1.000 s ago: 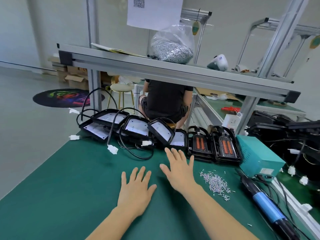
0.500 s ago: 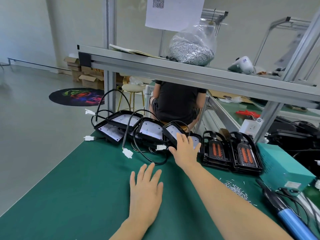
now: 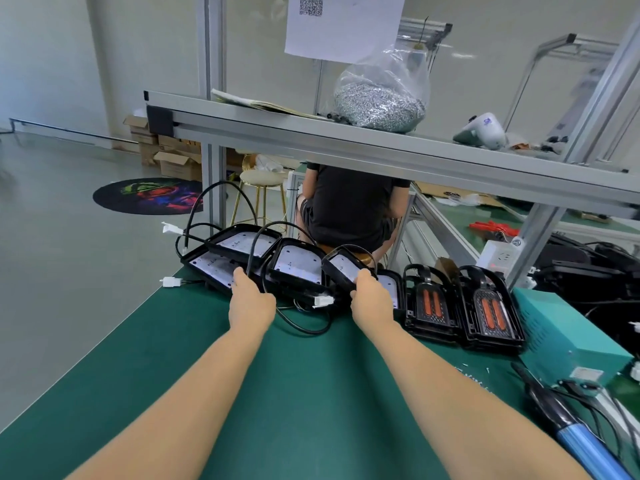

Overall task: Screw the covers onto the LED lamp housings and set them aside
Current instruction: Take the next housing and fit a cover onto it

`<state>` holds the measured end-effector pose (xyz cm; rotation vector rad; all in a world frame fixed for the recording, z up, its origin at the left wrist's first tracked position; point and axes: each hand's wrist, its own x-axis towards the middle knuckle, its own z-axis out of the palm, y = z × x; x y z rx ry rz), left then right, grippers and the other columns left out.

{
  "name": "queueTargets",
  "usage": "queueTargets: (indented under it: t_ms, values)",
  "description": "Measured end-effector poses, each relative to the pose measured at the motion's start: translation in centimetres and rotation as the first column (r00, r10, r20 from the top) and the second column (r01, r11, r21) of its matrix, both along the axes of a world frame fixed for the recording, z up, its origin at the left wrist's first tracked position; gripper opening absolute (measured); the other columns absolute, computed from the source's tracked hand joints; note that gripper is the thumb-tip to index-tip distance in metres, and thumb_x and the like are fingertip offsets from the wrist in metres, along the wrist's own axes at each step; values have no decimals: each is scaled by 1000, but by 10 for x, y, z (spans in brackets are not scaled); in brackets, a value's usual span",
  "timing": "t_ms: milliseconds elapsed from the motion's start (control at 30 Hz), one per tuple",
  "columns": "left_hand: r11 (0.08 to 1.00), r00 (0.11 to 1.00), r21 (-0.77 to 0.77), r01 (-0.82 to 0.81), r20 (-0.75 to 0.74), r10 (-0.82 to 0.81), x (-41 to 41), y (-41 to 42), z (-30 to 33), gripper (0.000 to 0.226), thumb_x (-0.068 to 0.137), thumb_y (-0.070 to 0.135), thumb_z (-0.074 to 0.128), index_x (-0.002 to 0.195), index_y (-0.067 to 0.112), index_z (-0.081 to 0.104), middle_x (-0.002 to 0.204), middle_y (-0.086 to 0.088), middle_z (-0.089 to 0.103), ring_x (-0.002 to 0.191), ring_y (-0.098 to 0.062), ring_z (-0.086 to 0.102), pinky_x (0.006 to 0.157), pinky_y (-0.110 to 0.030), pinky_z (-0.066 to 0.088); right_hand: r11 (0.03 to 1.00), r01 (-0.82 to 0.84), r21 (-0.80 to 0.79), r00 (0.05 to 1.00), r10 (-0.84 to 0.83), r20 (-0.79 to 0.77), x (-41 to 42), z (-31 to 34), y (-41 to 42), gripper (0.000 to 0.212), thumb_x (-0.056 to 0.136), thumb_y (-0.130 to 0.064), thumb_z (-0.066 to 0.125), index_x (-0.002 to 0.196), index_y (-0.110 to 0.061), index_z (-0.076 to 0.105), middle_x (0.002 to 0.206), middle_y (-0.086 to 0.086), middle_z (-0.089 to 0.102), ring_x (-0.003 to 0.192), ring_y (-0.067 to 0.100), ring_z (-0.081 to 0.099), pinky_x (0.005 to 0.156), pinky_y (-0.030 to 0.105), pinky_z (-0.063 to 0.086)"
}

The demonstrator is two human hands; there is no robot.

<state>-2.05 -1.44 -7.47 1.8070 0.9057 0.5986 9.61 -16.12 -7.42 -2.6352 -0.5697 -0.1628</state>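
Both arms reach across the green surface (image 3: 145, 368) to a row of lamp housings at its far edge. Five housings with white LED boards overlap on the left, each trailing a black cable. The right hand (image 3: 372, 299) grips the near edge of one tilted housing (image 3: 341, 266), fingers curled over its rim. The left hand (image 3: 251, 299) rests at the edge of another housing (image 3: 216, 268) beside a cable (image 3: 254, 251); whether it is clenched on anything cannot be told. Right of these lie two black covers (image 3: 429, 303) with orange strips. Further right are one teal box (image 3: 561, 337) and one blue-handled screwdriver (image 3: 585, 445). One bag of screws (image 3: 381, 98) sits on the shelf above.
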Motion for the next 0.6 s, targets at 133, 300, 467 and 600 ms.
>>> queueTargets:
  t_ms: [133, 300, 467, 600]
  values:
    - [991, 989, -123, -52, 134, 68, 9, 6, 1, 25, 91, -4, 38, 101, 6, 58, 99, -16, 61, 77, -25, 46, 67, -32, 40, 989, 36, 142, 999, -33, -28, 4, 2, -11, 12, 99, -6, 41, 108, -8, 48, 109, 23, 60, 85, 29, 50, 73, 32, 33]
    - [983, 958, -184, -14, 278, 66, 14, 11, 2, 43, 89, -9, 32, 104, 23, 56, 86, -2, 57, 72, -17, 45, 61, -26, 37, 954, 61, 294, 998, -59, -15, 6, 2, -31, 13, 99, -9, 46, 111, -5, 50, 93, 12, 57, 91, 33, 58, 71, 29, 34]
    - [996, 990, -18, -83, 112, 85, 5, 6, -8, 41, 86, -7, 37, 114, 15, 57, 105, -10, 57, 88, -30, 52, 76, -42, 47, 947, 38, 318, 997, -57, 50, 6, 8, -50, 11, 101, -10, 47, 111, -6, 47, 86, 6, 56, 81, 26, 52, 64, 32, 32]
    - [937, 984, 309, -165, -17, 179, -3, -15, -13, 60, 84, -2, 53, 139, 17, 39, 145, -7, 33, 128, -30, 31, 104, -44, 26, 925, 18, 380, 997, -43, 57, -4, 8, -63, 10, 100, -11, 50, 109, -7, 49, 88, 6, 59, 80, 25, 53, 65, 32, 33]
